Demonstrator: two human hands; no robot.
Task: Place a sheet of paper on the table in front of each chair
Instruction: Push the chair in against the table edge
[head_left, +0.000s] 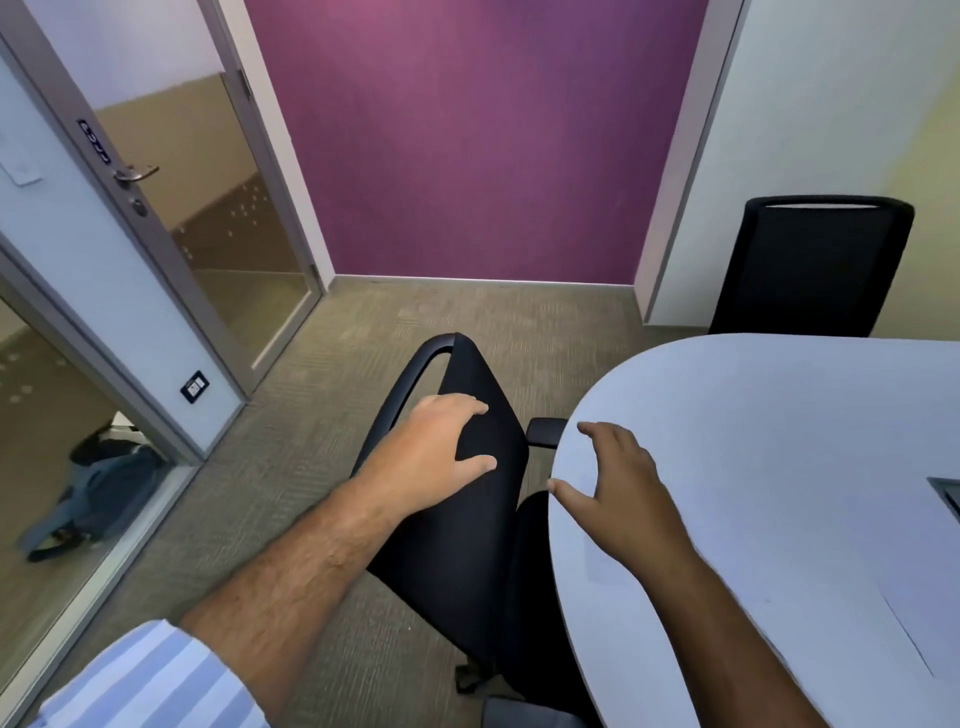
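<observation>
A black office chair (467, 545) stands at the rounded end of the white table (753, 405), its back turned toward me. My left hand (436, 452) grips the top of its backrest, fingers over one side and thumb over the other. My right hand (618, 493) is spread flat, fingers apart, over the table's near edge. Beneath its wrist a faint white sheet of paper (602, 564) lies on the table, its edges hard to make out. Another white sheet (914, 634) lies further right on the table. A second black chair (810, 270) stands at the far side.
A glass door (171, 218) with a metal handle (135, 174) and glass wall panels run along the left. A purple wall (467, 156) closes the far end. Carpet (337, 364) lies between the door and the near chair. A dark cable hatch (948, 493) sits in the tabletop.
</observation>
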